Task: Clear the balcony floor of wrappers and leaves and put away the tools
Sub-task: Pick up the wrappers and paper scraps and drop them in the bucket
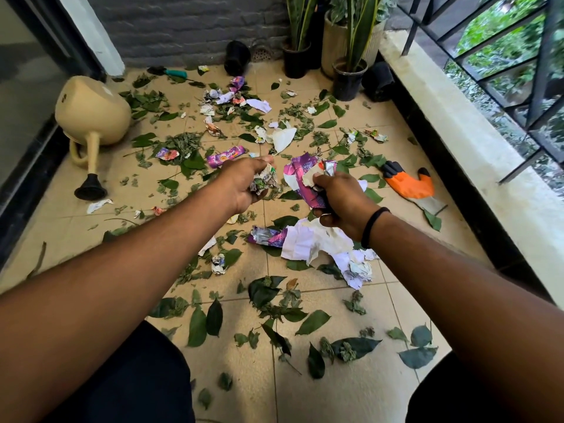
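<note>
Green leaves and crumpled wrappers litter the tiled balcony floor. A cream watering can lies tipped by the glass door, far left of the orange glove; a trowel lies beyond the can, its blade hard to make out. The right hand grips a purple wrapper, fingers curled, partly hidden. The left hand pinches a crumpled wrapper ball.

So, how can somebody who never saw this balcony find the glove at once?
Look along the pale ledge under the railing on the right. The glove lies flat on the tiles beside it. It is the only bright orange thing, with black fingertips, among green leaves.
</note>
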Demonstrator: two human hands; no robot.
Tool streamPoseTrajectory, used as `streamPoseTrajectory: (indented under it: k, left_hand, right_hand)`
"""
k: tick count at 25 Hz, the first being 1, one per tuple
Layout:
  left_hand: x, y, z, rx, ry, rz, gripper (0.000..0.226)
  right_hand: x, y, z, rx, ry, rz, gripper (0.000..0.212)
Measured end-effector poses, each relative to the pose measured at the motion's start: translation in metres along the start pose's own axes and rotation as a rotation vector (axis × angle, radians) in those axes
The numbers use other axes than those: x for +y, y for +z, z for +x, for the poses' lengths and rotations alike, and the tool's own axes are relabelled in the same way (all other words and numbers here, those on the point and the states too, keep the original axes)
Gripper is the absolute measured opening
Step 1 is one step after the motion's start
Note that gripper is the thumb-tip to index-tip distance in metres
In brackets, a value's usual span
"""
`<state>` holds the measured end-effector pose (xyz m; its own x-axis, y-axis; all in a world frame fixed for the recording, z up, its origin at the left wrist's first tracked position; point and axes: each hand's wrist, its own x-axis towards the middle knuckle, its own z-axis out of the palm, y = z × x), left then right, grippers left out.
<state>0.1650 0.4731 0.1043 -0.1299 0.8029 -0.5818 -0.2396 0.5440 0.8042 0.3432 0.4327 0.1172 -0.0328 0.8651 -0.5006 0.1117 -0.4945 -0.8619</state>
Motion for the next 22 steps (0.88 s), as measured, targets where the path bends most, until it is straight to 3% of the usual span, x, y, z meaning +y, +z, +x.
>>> streamPoseTrajectory:
  k: [11,22]
  left_hand:
    - [-0.019,0.017,-0.002,-0.079,-0.038,-0.032,0.022]
    - [-0.027,0.028,-0.006,-0.066,-0.007,-0.028,0.022]
  right_hand:
    - [0.004,0.013,-0.002,-0.081,0.037,0.0,0.022]
    - [-0.002,0.011,-0.004,-0.141,0.145,0.182,0.013]
